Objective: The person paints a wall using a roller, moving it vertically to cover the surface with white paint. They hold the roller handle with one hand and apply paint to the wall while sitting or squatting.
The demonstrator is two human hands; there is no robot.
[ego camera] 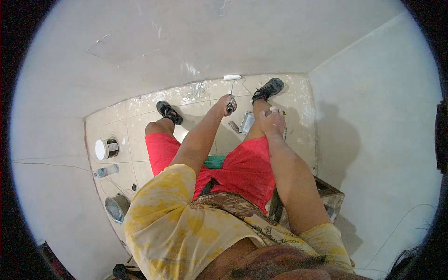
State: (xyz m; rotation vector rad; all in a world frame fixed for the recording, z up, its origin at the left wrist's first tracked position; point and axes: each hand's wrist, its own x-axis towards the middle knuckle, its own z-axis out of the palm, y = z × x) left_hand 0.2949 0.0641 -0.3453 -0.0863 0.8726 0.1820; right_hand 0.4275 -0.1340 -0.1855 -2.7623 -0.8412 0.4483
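My left hand (228,104) is closed around the dark handle of a paint roller (232,77). The thin wire frame runs away from me to a white sleeve, low by the foot of the wall; whether it touches the wall or the floor I cannot tell. My right hand (273,122), whitened at the fingers, lies against my right knee, fingers bent. A small yellow bit shows beside it, too little to name. Behind that leg a paint tray (247,123) sits on the floor, partly hidden. A brownish worn object (233,127) lies against the tray's left side.
Scraps and white spatters (197,90) mark the tiled floor along the wall (245,42). At left stand a white bucket (101,149), a plastic bottle (107,170) lying down, a cable and a grey bucket (117,208). A box-like stand (332,196) is by my right side.
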